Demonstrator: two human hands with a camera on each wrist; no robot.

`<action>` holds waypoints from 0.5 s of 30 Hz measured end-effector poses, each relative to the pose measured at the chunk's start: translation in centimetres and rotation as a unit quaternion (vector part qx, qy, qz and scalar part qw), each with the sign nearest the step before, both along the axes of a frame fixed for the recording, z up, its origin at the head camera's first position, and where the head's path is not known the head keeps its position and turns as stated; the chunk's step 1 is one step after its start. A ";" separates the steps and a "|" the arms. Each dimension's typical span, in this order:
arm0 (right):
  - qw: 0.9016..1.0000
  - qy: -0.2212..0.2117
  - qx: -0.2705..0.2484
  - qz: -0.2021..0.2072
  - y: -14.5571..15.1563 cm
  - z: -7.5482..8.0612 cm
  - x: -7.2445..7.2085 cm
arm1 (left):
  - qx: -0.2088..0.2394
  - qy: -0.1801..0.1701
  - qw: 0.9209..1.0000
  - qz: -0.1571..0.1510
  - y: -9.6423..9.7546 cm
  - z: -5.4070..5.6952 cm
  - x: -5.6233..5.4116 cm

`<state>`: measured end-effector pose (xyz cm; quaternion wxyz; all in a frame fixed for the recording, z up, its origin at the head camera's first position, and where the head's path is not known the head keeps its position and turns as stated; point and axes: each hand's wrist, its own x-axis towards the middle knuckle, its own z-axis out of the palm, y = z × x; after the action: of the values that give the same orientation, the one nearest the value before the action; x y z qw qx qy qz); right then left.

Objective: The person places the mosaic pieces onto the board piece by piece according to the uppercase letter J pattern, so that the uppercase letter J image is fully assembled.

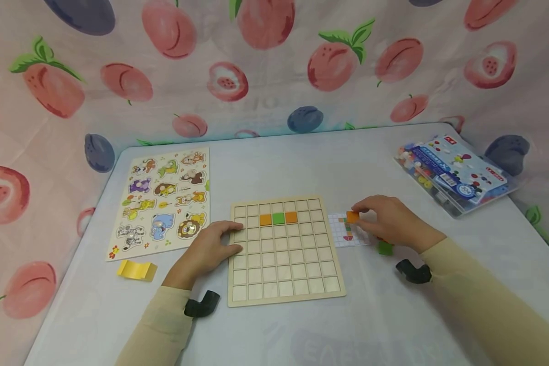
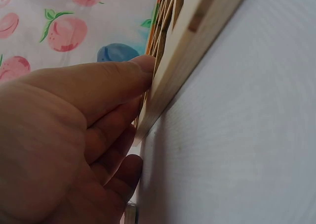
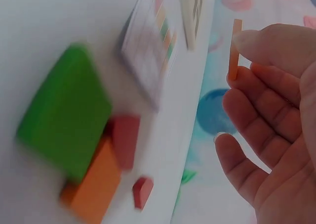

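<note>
A wooden grid board point(image 1: 285, 262) lies flat on the table, with an orange square tile point(image 1: 266, 219), a green square tile point(image 1: 278, 218) and another orange tile point(image 1: 291, 217) side by side in its second row. My left hand point(image 1: 209, 249) rests at the board's left edge, thumb and fingers spread; in the left wrist view the thumb point(image 2: 113, 80) touches the rim. Between thumb and fingers, my right hand point(image 1: 391, 223) pinches an orange square tile point(image 3: 235, 48), held above a pattern card point(image 1: 340, 236) beside the board.
Near my right hand lie a green block point(image 3: 69, 115), an orange block point(image 3: 96, 184) and two red pieces point(image 3: 126, 140). An animal puzzle board point(image 1: 164, 203) and a yellow block point(image 1: 137, 270) are at left. A clear plastic case point(image 1: 457, 173) stands at the back right.
</note>
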<state>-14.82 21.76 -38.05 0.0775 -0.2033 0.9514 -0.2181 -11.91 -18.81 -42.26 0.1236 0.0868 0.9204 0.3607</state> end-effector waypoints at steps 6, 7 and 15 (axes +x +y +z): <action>0.998 0.029 -0.019 0.048 -1.7 -0.3 -0.4 | -0.010 0.001 1.000 -0.001 0.0 -0.1 0.0; 0.998 0.029 -0.021 0.054 -2.0 -0.4 -0.5 | -0.011 0.001 1.000 -0.002 0.0 -0.1 0.0; 0.996 0.010 -0.034 0.085 -4.6 -0.7 -0.8 | -0.011 0.005 1.000 -0.004 0.0 0.0 0.0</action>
<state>-15.62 17.13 -38.71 0.0797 -0.2885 0.9233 -0.2407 -11.91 -18.80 -42.26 0.1214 0.0909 0.9246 0.3494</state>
